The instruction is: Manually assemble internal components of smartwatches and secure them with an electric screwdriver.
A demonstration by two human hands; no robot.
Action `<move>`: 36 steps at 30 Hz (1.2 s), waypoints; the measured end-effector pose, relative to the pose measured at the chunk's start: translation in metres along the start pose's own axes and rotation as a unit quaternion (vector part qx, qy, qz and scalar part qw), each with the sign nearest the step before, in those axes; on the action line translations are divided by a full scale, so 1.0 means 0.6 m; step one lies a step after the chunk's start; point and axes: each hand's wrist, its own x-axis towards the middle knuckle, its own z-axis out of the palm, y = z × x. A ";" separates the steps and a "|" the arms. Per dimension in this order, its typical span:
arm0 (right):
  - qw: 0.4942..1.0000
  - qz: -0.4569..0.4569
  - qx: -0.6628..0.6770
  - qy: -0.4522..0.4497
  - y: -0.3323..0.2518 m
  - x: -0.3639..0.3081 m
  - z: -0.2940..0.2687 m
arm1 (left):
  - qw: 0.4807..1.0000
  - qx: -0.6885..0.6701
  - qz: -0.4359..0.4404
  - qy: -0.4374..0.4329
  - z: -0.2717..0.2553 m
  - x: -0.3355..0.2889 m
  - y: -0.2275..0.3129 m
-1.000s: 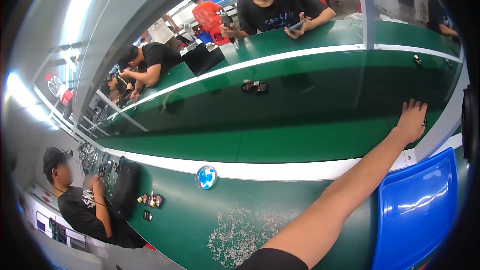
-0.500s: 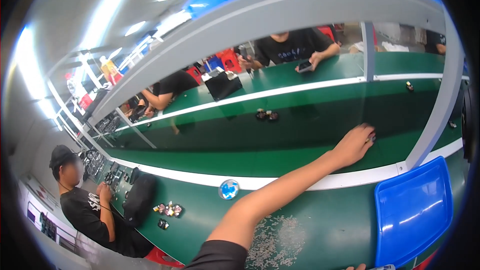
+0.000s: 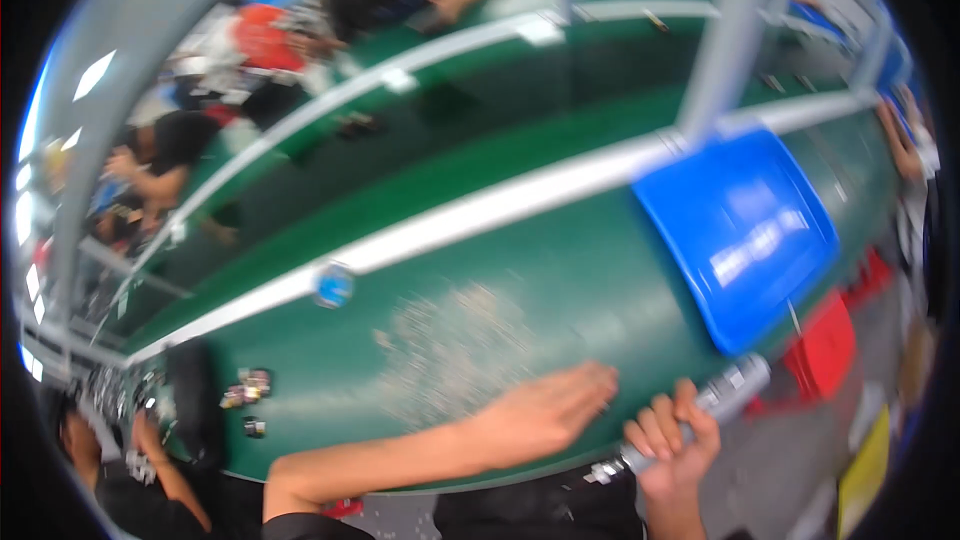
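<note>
My right hand (image 3: 675, 440) is closed round a grey electric screwdriver (image 3: 735, 387) at the table's near edge. The tool lies at a slant, its narrow metal end (image 3: 606, 470) pointing down to the left. Just left of it, over the green table (image 3: 590, 310), is my left hand (image 3: 555, 410), its fingers drawn together. Motion blur and the back of the hand hide whatever is in them. Many tiny pale screw-like pieces (image 3: 455, 345) lie scattered on the tabletop beyond my left forearm.
A blue tray (image 3: 740, 230) stands at the right, with a red stool (image 3: 825, 345) below it. A round tub with blue contents (image 3: 333, 284), small assemblies (image 3: 247, 388) and a black bag (image 3: 193, 400) are toward the left. Behind the white rail (image 3: 470, 210) runs a green belt; people sit around.
My left hand has come back from the belt beyond the rail to the near table edge, beside my right hand. The view has swung right and down, bringing the screwdriver into full sight.
</note>
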 end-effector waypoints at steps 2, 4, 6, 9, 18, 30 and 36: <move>1.000 0.018 0.012 -0.016 0.009 -0.012 -0.002 | 0.997 -0.070 -0.007 -0.020 -0.002 -0.003 -0.005; 1.000 0.022 -0.011 -0.010 0.015 -0.022 -0.009 | 0.994 -0.085 -0.048 -0.052 -0.004 -0.002 -0.004; 0.999 0.026 -0.034 0.016 0.016 -0.032 -0.006 | 0.989 -0.121 -0.057 -0.063 -0.015 0.016 -0.005; 0.999 0.030 -0.037 0.015 0.023 -0.047 -0.013 | 0.983 -0.156 -0.061 -0.075 -0.015 0.025 -0.003; 0.996 0.036 -0.077 0.025 0.039 -0.062 -0.014 | 0.998 -0.040 -0.041 -0.021 0.010 0.021 0.025; 0.986 0.024 -0.089 0.141 0.057 -0.055 0.004 | 0.994 0.084 0.069 0.003 0.024 0.016 0.024; 0.983 0.037 -0.077 0.164 0.055 -0.055 0.007 | 0.997 0.046 0.059 0.018 0.028 0.017 0.018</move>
